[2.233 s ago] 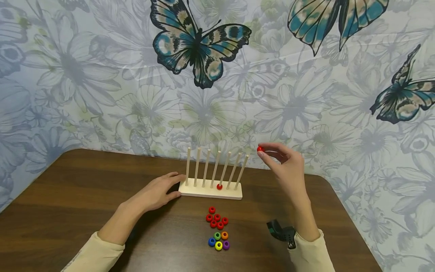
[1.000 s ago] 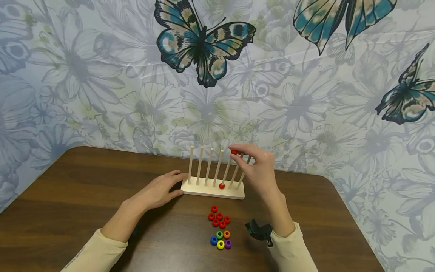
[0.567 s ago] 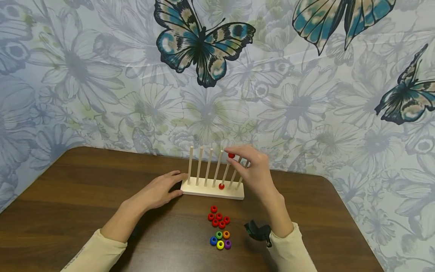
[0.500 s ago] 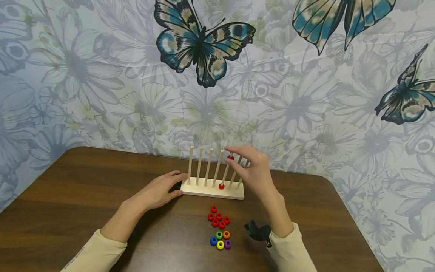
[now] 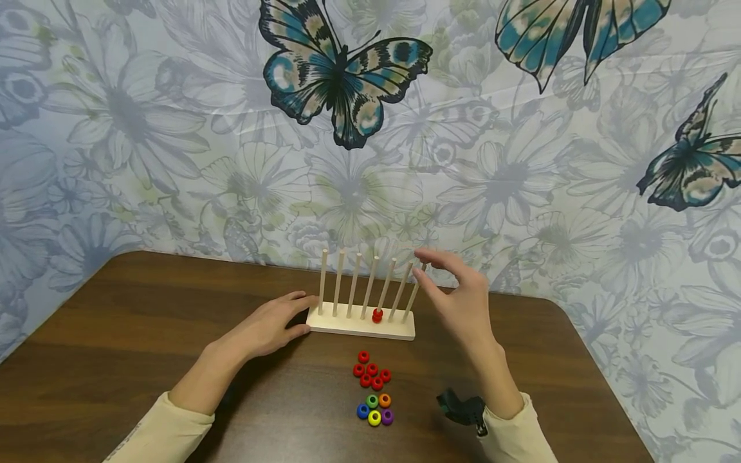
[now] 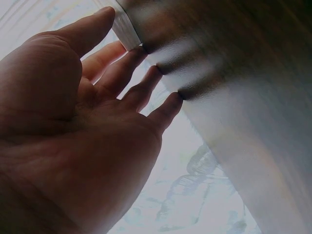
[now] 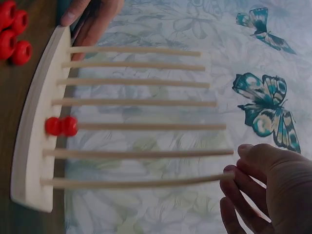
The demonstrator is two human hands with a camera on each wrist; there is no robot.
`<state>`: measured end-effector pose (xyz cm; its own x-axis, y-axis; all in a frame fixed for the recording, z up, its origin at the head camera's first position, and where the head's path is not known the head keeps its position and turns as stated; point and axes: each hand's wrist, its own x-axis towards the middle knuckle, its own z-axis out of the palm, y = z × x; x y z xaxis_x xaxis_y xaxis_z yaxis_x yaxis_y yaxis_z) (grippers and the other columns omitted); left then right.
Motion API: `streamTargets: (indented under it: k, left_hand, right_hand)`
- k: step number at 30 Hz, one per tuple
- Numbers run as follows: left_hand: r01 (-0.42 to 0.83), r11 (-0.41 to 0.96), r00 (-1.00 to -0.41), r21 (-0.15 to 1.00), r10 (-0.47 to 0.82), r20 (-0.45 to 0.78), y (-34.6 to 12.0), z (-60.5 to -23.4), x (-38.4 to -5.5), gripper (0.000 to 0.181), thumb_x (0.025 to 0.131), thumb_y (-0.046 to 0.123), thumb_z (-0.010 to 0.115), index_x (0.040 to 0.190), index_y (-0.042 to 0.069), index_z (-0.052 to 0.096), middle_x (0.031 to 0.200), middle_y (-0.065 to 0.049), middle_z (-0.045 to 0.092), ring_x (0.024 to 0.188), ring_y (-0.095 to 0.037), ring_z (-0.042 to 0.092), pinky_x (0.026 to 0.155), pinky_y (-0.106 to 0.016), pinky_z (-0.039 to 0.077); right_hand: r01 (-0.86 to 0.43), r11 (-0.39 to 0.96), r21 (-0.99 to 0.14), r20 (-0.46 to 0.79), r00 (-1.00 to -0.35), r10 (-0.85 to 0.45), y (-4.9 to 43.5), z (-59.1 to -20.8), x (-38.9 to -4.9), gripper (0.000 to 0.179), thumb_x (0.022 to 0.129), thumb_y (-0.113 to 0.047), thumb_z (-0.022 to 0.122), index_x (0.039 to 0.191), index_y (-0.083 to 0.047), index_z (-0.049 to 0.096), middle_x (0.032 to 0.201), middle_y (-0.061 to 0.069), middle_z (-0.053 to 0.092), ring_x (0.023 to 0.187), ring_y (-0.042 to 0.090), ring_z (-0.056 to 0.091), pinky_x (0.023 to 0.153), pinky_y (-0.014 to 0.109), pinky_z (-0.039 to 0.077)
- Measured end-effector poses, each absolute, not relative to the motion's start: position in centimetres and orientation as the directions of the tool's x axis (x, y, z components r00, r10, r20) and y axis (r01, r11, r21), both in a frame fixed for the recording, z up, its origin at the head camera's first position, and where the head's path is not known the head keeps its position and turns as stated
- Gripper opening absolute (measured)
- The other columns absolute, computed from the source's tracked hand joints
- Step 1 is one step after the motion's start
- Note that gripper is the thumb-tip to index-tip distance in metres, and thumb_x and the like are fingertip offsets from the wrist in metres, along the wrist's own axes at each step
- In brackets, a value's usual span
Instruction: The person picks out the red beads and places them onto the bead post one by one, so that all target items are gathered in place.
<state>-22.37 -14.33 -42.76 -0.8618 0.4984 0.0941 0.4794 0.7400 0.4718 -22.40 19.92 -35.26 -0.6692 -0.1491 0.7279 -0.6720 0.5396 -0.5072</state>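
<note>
A pale wooden peg rack (image 5: 347, 326) with several upright pegs stands on the table. Two red beads (image 5: 377, 316) sit stacked at the foot of the third peg from the right; they show side-on in the right wrist view. My left hand (image 5: 269, 326) holds the rack's left end between thumb and index finger, its other fingertips resting on the table in the left wrist view. My right hand (image 5: 463, 299) is raised by the top of the rightmost peg (image 7: 146, 184), thumb and fingers apart, with no bead between them.
In front of the rack lies a group of loose red beads (image 5: 372, 370). Nearer the person are single green, orange, blue, yellow (image 5: 374, 418) and purple beads. A patterned butterfly backdrop (image 5: 347, 193) hangs behind the brown table (image 5: 145, 321). A black strap (image 5: 463, 408) sits at the right wrist.
My right hand has let go of a red bead at the peg's top. That bead has dropped onto the lower one, and the hand has moved right. The left hand stays at the rack.
</note>
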Motion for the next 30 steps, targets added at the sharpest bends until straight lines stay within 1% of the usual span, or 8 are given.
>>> streamTargets:
  k: [5,8,13,16,20,23,25,30]
  left_hand:
    - [0.478,0.741,-0.863,0.471,0.496,0.095,-14.2,-42.7,-22.4,0.054,0.102,0.018,0.071,0.153,0.007,0.055,0.156,-0.028,0.05,0.144,-0.047,0.049,0.111,-0.064,0.047]
    - [0.484,0.738,-0.86,0.47,0.501,0.098,-14.2,-42.7,-22.5,0.054,0.102,0.018,0.071,0.153,0.007,0.055,0.156,-0.028,0.051,0.145,-0.047,0.048,0.111,-0.064,0.046]
    - [0.49,0.731,-0.856,0.475,0.507,0.102,-14.2,-42.9,-22.5,0.054,0.102,0.018,0.071,0.153,0.006,0.055,0.155,-0.026,0.052,0.145,-0.047,0.047,0.112,-0.064,0.046]
    - [0.493,0.729,-0.855,0.474,0.507,0.109,-14.3,-43.0,-22.5,0.054,0.102,0.018,0.072,0.152,0.006,0.055,0.155,-0.026,0.053,0.145,-0.047,0.047,0.112,-0.064,0.046]
    - [0.491,0.731,-0.857,0.473,0.503,0.112,-14.4,-43.2,-22.5,0.055,0.102,0.017,0.072,0.153,0.006,0.055,0.155,-0.026,0.053,0.146,-0.047,0.047,0.112,-0.064,0.046]
    - [0.488,0.733,-0.858,0.473,0.502,0.109,-14.4,-43.3,-22.6,0.055,0.102,0.018,0.072,0.153,0.006,0.054,0.155,-0.026,0.052,0.146,-0.046,0.048,0.112,-0.064,0.046]
    - [0.49,0.734,-0.857,0.47,0.503,0.108,-14.3,-43.2,-22.6,0.055,0.102,0.018,0.072,0.153,0.006,0.055,0.155,-0.027,0.052,0.144,-0.047,0.049,0.111,-0.064,0.047]
    - [0.486,0.739,-0.86,0.467,0.5,0.103,-14.3,-43.1,-22.6,0.054,0.102,0.019,0.072,0.152,0.008,0.056,0.155,-0.028,0.051,0.143,-0.047,0.05,0.111,-0.064,0.047]
  right_hand:
    - [-0.653,0.556,-0.515,0.741,-0.665,-0.093,22.4,-35.9,-21.8,0.028,0.093,-0.007,0.081,0.12,-0.015,0.08,0.115,0.001,0.08,0.106,0.02,0.073,0.097,0.022,0.053]
    - [-0.645,0.542,-0.538,0.743,-0.667,-0.057,23.6,-36.3,-21.4,0.027,0.093,-0.004,0.08,0.118,-0.014,0.08,0.113,0.002,0.08,0.103,0.019,0.072,0.096,0.022,0.055]
    - [-0.598,0.487,-0.636,0.675,-0.738,-0.025,24.3,-37.4,-20.9,0.024,0.094,-0.003,0.08,0.116,-0.011,0.08,0.113,0.006,0.08,0.098,0.017,0.074,0.095,0.026,0.058]
    - [-0.563,0.462,-0.685,0.626,-0.779,-0.021,24.2,-38.2,-20.8,0.023,0.095,-0.007,0.08,0.116,-0.013,0.08,0.113,0.005,0.079,0.099,0.015,0.075,0.092,0.024,0.059]
    - [-0.538,0.436,-0.721,0.576,-0.816,-0.055,23.4,-39.0,-20.8,0.018,0.096,-0.014,0.08,0.114,-0.018,0.08,0.111,0.001,0.08,0.1,0.014,0.075,0.089,0.023,0.06]
    - [-0.527,0.41,-0.745,0.531,-0.84,-0.115,22.7,-39.7,-20.8,0.014,0.097,-0.017,0.079,0.111,-0.018,0.081,0.108,0.0,0.08,0.098,0.013,0.075,0.088,0.025,0.061]
    - [-0.52,0.38,-0.765,0.496,-0.852,-0.167,22.1,-40.3,-20.8,0.012,0.098,-0.017,0.078,0.11,-0.017,0.081,0.108,0.002,0.08,0.098,0.015,0.075,0.088,0.029,0.062]
    - [-0.45,0.357,-0.818,0.362,-0.886,-0.288,20.0,-42.1,-20.6,0.015,0.099,-0.021,0.078,0.112,-0.016,0.08,0.109,0.0,0.08,0.102,0.016,0.075,0.092,0.039,0.063]
